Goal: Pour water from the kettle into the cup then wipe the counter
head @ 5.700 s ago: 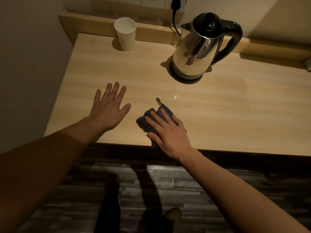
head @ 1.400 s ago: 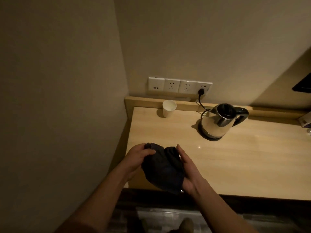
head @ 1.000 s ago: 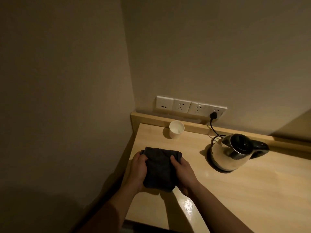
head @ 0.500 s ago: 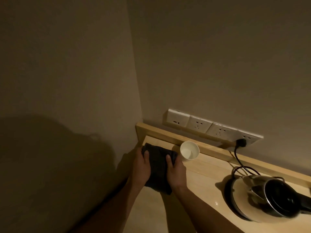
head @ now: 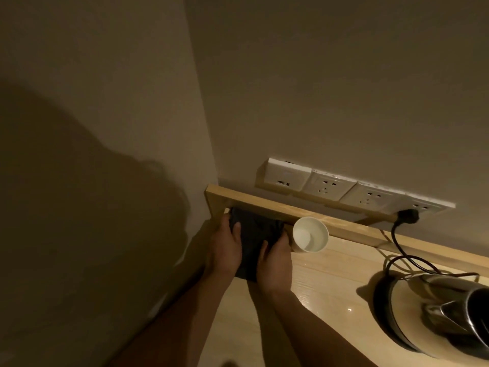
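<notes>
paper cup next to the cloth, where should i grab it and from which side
Grip the paper cup around its side wall, below the open rim, and come from its right. It stands upright with its mouth up, so a pinch on the rim would likely crush it. On its left the right hand and dark cloth crowd it; the wooden ledge blocks the back.

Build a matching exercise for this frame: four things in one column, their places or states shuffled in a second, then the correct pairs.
Things:
1. cloth
2. cup
3. kettle
4. plug

Places or states:
A. in the rightmost wall socket
B. in the counter's back left corner, a hand at each side
C. upright by the back ledge, just right of the right hand
D. at the frame's right edge, cut off

Pairs: 1-B, 2-C, 3-D, 4-A
</notes>
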Motion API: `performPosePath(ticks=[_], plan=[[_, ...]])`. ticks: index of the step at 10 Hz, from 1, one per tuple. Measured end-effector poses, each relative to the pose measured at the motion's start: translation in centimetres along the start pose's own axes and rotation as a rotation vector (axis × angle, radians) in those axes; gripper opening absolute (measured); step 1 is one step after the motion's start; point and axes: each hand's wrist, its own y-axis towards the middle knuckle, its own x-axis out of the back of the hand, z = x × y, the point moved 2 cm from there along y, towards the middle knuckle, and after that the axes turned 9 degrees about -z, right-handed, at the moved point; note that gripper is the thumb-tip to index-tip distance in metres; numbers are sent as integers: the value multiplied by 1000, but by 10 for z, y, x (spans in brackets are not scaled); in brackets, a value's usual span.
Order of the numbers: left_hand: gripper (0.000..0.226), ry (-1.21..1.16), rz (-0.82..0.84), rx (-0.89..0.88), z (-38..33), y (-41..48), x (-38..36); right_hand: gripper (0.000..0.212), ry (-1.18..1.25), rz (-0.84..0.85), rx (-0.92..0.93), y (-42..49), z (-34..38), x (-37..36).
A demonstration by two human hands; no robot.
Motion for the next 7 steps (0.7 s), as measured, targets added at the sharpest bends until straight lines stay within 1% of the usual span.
performPosePath(ticks=[1,2,3,4,5,6,7], plan=[[40,48,-38,7,3,-5,5,72,-130,36,111,-19,-3,0],[50,216,-99,-108,8,-14,12,81,-463,18,274,-31,-8,3],[60,315,-49,-339,13,-20,10,75,-621,49,424,-31,-11,1],[66,498,80,-548,23,-19,1,69,-678,143,445,-20,-22,-4],[73,576,183,-493,36,-14,-5,72,-717,214,392,-14,-33,-6],[75,604,212,-488,32,-13,-4,71,-728,223,399,-14,-29,-4],[72,612,192,-515,33,-18,9,74,-715,226,407,-26,-28,6]])
